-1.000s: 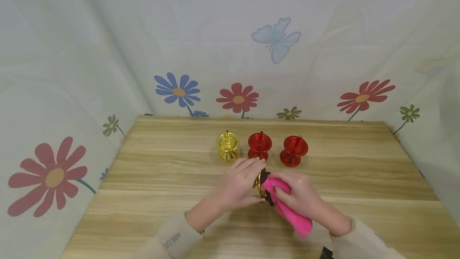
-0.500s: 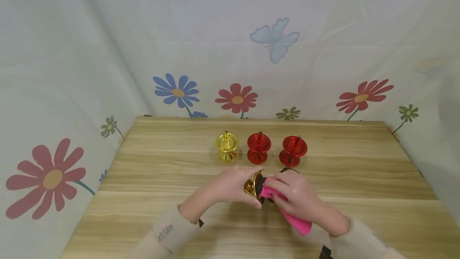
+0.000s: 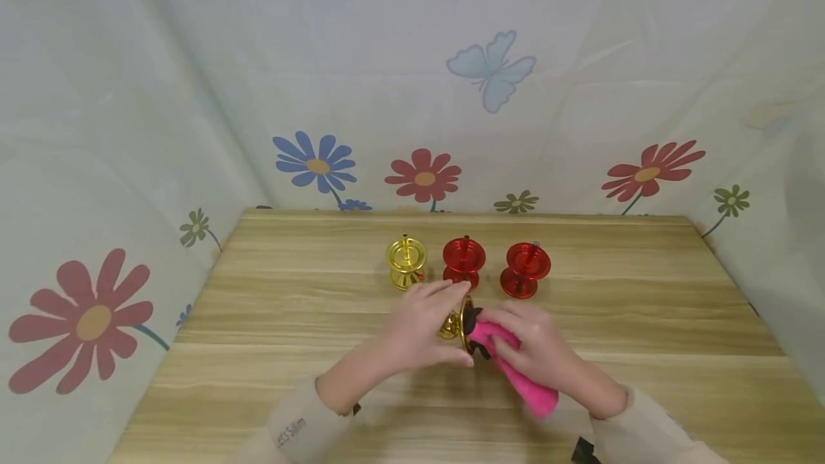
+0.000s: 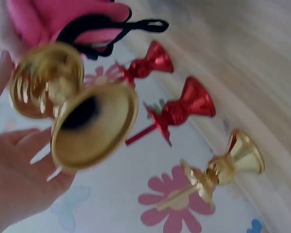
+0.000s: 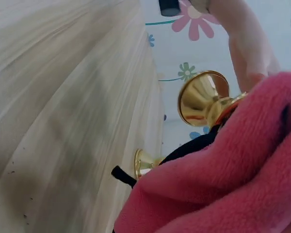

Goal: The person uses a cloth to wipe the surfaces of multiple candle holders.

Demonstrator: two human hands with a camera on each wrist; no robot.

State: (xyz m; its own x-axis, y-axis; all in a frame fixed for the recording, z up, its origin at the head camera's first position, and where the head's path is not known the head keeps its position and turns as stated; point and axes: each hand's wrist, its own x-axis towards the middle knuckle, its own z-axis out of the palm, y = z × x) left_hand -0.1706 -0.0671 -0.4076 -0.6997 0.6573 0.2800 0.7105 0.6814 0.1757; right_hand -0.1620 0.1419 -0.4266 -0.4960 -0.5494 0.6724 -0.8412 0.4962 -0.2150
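Observation:
My left hand (image 3: 415, 331) grips a shiny gold candle holder (image 3: 449, 326) by its wide dish, thumb below and fingers above. The holder lies on its side in the air over the table, its hollow base (image 4: 99, 133) facing the left wrist camera. In my right hand (image 3: 538, 349) is a bunched pink cloth (image 3: 535, 394) with black edging and a black loop (image 4: 153, 24). The cloth's dark edge presses against the holder's dish, whose inner face is covered by it. Fluffy pink folds (image 5: 228, 174) fill much of the right wrist view.
Behind the hands, a gold candle holder (image 3: 407, 256) and two red ones, the middle (image 3: 464, 258) and the right (image 3: 526, 262), stand upright in a row. Dark specks (image 5: 25, 216) dot the wooden table (image 3: 290, 285). A flowered curtain (image 3: 361, 77) closes off the back and sides.
My left hand has shifted its hold around the dish, dipping lower and then rising again, with the holder moving slightly left. My right hand keeps the cloth against it, moving a little.

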